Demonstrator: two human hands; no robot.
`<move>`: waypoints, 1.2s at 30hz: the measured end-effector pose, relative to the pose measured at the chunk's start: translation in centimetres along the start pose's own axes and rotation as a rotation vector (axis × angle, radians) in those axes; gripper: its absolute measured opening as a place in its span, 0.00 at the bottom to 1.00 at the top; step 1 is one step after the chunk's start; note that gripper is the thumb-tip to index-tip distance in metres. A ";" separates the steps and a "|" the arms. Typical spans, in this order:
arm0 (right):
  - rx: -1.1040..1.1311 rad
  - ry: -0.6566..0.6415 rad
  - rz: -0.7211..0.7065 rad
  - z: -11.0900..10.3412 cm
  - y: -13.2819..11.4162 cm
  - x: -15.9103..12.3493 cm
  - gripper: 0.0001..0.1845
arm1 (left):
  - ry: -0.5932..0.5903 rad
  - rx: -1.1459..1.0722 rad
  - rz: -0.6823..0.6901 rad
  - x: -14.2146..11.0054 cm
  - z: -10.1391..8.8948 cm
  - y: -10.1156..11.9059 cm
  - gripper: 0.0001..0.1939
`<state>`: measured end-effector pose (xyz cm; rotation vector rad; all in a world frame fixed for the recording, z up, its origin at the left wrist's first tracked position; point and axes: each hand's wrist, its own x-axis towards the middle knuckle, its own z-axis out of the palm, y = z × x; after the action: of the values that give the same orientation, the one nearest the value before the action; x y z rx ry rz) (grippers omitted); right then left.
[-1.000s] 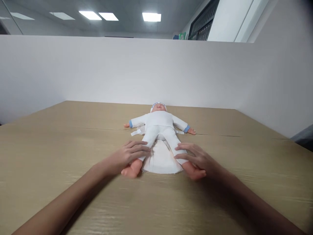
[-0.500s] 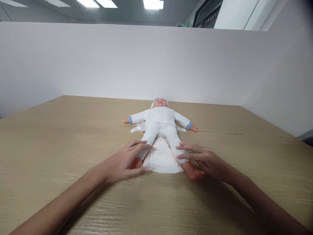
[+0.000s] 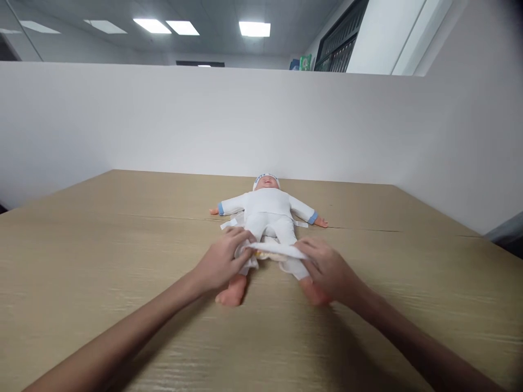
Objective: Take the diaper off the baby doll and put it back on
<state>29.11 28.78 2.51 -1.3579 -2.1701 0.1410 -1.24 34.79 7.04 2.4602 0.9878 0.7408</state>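
A baby doll [image 3: 267, 209] in a white suit and cap lies on its back on the wooden table [image 3: 122, 245], head away from me, arms spread. A white diaper [image 3: 273, 251] lies under its hips; its front flap is lifted up between the doll's legs. My left hand [image 3: 220, 261] pinches the flap's left corner over the doll's left-side leg. My right hand [image 3: 327, 269] grips the flap's right corner and covers the other leg. One bare foot [image 3: 231, 294] shows below my left hand.
White partition walls [image 3: 261, 120] close the table on the far side and the right. A seam runs across the tabletop behind the doll. The diaper's tabs [image 3: 229, 223] stick out beside the doll's waist.
Both hands left the doll's legs, took the diaper's near edge and lifted it up between the legs toward the belly. The flap that lay flat on the table is now raised.
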 end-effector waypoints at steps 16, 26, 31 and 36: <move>0.817 0.085 0.608 1.7 4.3 11.3 0.24 | 0.065 -0.870 -0.516 11.3 3.0 -8.1 0.26; 0.484 0.173 0.528 0.2 4.3 4.2 0.29 | 0.180 -0.751 -0.556 6.0 0.1 -5.8 0.24; 0.202 0.210 0.560 1.0 5.5 0.2 0.22 | 0.260 -0.303 -0.215 6.2 -1.3 -0.9 0.19; 0.007 0.203 0.556 2.7 6.1 -1.3 0.16 | 0.006 -0.020 0.206 7.8 1.5 3.5 0.15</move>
<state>33.00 31.13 -2.55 -1.8531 -1.5827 0.2092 6.23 37.80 10.22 2.5694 0.7314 0.8195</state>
